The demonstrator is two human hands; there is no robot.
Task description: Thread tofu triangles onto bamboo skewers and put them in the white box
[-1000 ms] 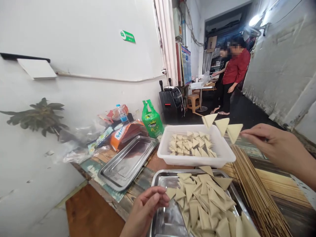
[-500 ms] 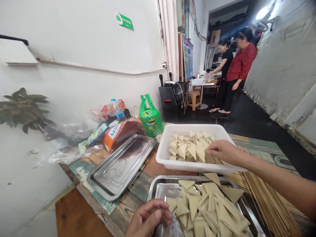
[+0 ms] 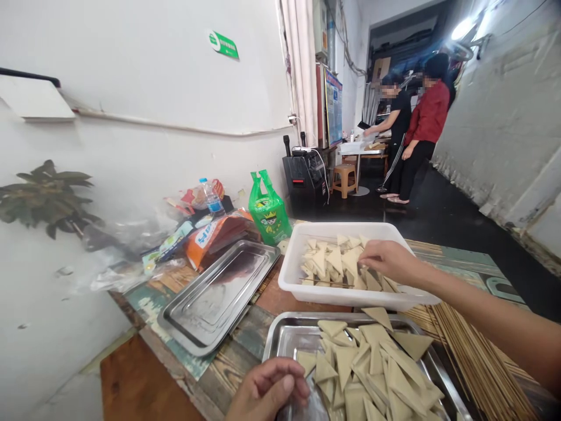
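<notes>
My right hand (image 3: 381, 258) is over the right side of a white plastic tub (image 3: 291, 283). Its fingertips are pinched at the end of a skewer of tofu triangles (image 3: 335, 260); the stick itself is mostly hidden. Beneath it lie more skewered beige triangles and a thin bare-looking stick (image 3: 328, 283). In front of the tub, a steel tray (image 3: 284, 327) carries a heap of loose tofu triangles (image 3: 372, 368). My left hand (image 3: 272, 386) rests by the tray's left side, fingers loosely curled, thumb apart, holding nothing visible.
Bamboo sticks (image 3: 477, 356) lie right of the tray. Another steel tray (image 3: 214, 298) sits to the left, with packets (image 3: 214, 237), a bottle (image 3: 213, 199) and a green bag (image 3: 269, 213) behind it. Two people (image 3: 412, 134) stand at a far table, beyond a black speaker (image 3: 304, 175).
My right hand has shifted slightly left over the tub, and the skewered triangles by its fingertips have moved with it. My left hand has hardly moved. The far people have changed posture.
</notes>
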